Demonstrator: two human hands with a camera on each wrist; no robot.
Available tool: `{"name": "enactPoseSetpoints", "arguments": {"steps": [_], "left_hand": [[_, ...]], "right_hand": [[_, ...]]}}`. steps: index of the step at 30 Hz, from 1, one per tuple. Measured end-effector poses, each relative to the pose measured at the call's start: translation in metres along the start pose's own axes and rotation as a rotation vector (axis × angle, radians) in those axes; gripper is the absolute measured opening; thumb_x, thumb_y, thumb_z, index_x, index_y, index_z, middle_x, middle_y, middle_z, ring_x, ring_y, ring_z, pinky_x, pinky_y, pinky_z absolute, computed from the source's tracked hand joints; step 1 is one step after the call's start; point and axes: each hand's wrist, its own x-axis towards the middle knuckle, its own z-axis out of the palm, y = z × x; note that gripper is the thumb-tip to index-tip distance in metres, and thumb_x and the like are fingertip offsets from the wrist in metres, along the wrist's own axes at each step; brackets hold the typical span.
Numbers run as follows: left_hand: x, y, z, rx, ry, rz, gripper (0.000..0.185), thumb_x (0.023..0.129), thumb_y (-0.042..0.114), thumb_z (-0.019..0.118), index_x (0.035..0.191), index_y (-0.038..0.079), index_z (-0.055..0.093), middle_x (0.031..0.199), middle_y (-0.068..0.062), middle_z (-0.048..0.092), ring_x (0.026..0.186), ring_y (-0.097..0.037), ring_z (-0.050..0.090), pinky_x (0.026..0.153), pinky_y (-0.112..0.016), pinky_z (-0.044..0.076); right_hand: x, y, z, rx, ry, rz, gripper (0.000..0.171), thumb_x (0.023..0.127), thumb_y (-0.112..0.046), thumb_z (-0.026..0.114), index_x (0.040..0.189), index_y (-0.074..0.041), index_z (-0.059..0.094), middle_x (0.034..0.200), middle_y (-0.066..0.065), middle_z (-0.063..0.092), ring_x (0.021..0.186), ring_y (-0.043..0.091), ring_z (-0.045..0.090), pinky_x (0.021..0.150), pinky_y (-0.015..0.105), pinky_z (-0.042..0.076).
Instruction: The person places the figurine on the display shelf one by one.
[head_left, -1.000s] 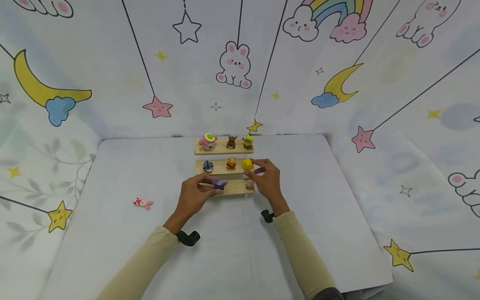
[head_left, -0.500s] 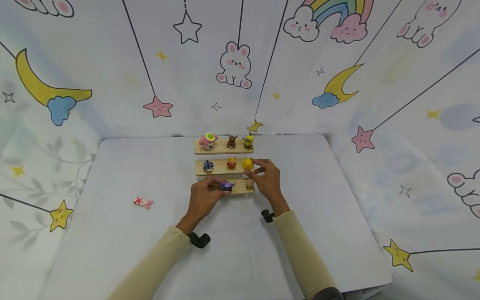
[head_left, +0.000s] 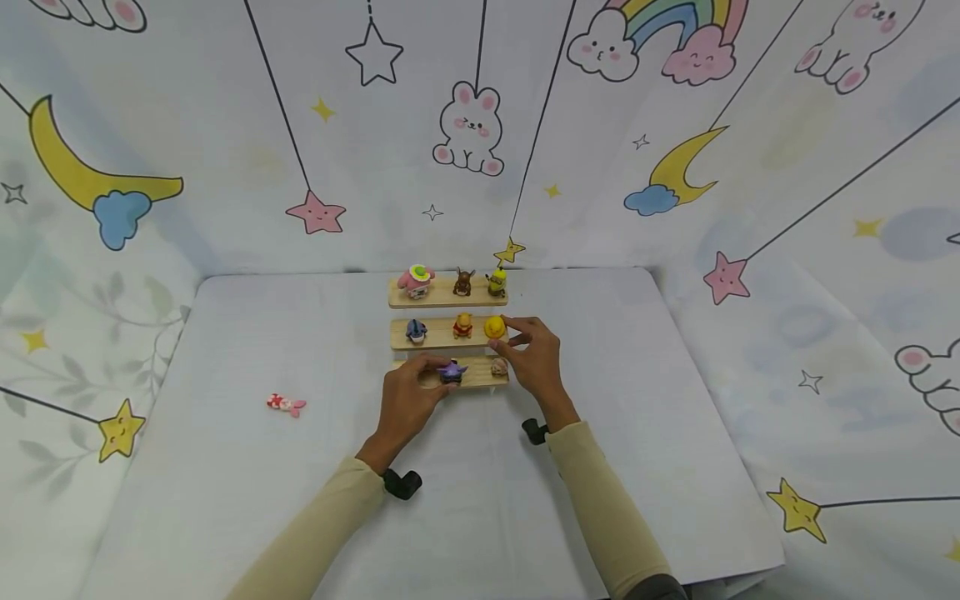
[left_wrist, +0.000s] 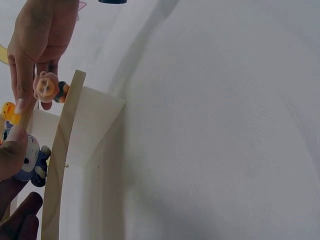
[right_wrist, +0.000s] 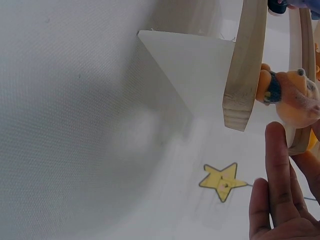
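Observation:
My left hand point(head_left: 408, 396) pinches a purple figurine point(head_left: 452, 372) between thumb and fingers at the front wooden shelf point(head_left: 480, 381). In the left wrist view this figurine point(left_wrist: 31, 160) is upright, its dark base right at the board. On the middle shelf point(head_left: 441, 342), a yellow duck figurine point(head_left: 494, 327) sits at the right end, with the thumb and index finger of my right hand point(head_left: 538, 358) around it. A small brown-and-peach figurine point(left_wrist: 46, 87) stands at the front shelf's right end, close beside that hand. In the right wrist view its round body point(right_wrist: 295, 97) partly hides my right fingers.
Also on the middle shelf are a blue figurine point(head_left: 416, 332) and a bear in red point(head_left: 462, 326). Pink point(head_left: 416, 283), brown point(head_left: 463, 284) and yellow-green point(head_left: 497, 284) figurines stand on the back shelf point(head_left: 441, 304). A red-and-white figurine with a pink tail point(head_left: 286, 405) lies at left.
My left hand has moved right along the front shelf with the purple figurine, which has turned slightly in the last half second. The right hand stays at the duck.

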Motion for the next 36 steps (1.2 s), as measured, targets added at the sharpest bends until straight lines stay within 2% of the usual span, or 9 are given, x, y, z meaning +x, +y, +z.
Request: {"name": "enactPoseSetpoints", "arguments": {"steps": [4,9,17,23,28,36], "left_hand": [[-0.002,-0.002,-0.004,0.041,0.003,0.019,0.044,0.079,0.017,0.096,0.118,0.012,0.079,0.117,-0.003,0.080,0.114,-0.023,0.075,0.098,-0.045,0.059],[-0.004,-0.002,-0.006,0.040,0.013,0.026,0.042,0.080,0.017,0.095,0.119,0.011,0.080,0.116,-0.006,0.081,0.113,-0.025,0.076,0.098,-0.046,0.059],[-0.002,-0.001,0.003,0.031,-0.019,0.021,0.039,0.083,0.021,0.092,0.119,0.013,0.081,0.117,-0.004,0.081,0.115,-0.023,0.075,0.103,-0.044,0.057],[-0.001,0.003,0.006,0.046,-0.030,-0.005,0.039,0.083,0.022,0.092,0.120,0.014,0.082,0.118,-0.004,0.081,0.117,-0.025,0.074,0.104,-0.046,0.057],[-0.004,0.001,0.001,0.083,-0.015,0.008,0.043,0.083,0.022,0.093,0.123,0.013,0.080,0.118,-0.005,0.080,0.116,-0.026,0.074,0.102,-0.047,0.058],[-0.010,-0.008,-0.022,0.078,0.052,0.009,0.049,0.080,0.024,0.095,0.124,0.010,0.079,0.118,-0.009,0.079,0.111,-0.028,0.072,0.093,-0.049,0.058]], "right_hand": [[0.000,0.000,0.000,-0.001,-0.001,-0.004,0.052,0.090,-0.028,0.087,0.137,-0.011,0.073,0.126,0.021,0.070,0.092,0.028,0.076,0.084,0.048,0.063],[0.000,-0.001,-0.001,-0.001,-0.001,-0.014,0.052,0.090,-0.028,0.087,0.137,-0.011,0.073,0.126,0.019,0.070,0.092,0.028,0.076,0.083,0.046,0.063],[-0.001,-0.001,0.000,0.014,0.004,-0.004,0.051,0.090,-0.027,0.087,0.136,-0.011,0.074,0.125,0.019,0.071,0.092,0.029,0.076,0.082,0.048,0.063],[-0.001,0.000,0.002,-0.002,0.008,0.015,0.049,0.090,-0.028,0.087,0.136,-0.016,0.074,0.124,0.011,0.071,0.093,0.026,0.076,0.085,0.046,0.063],[-0.001,0.000,0.001,0.003,0.008,0.007,0.049,0.090,-0.029,0.087,0.136,-0.016,0.075,0.124,0.009,0.071,0.093,0.026,0.076,0.083,0.046,0.063],[-0.001,-0.001,-0.001,0.009,-0.005,0.009,0.051,0.090,-0.029,0.087,0.137,-0.013,0.074,0.126,0.017,0.071,0.094,0.028,0.075,0.083,0.045,0.063]]}}
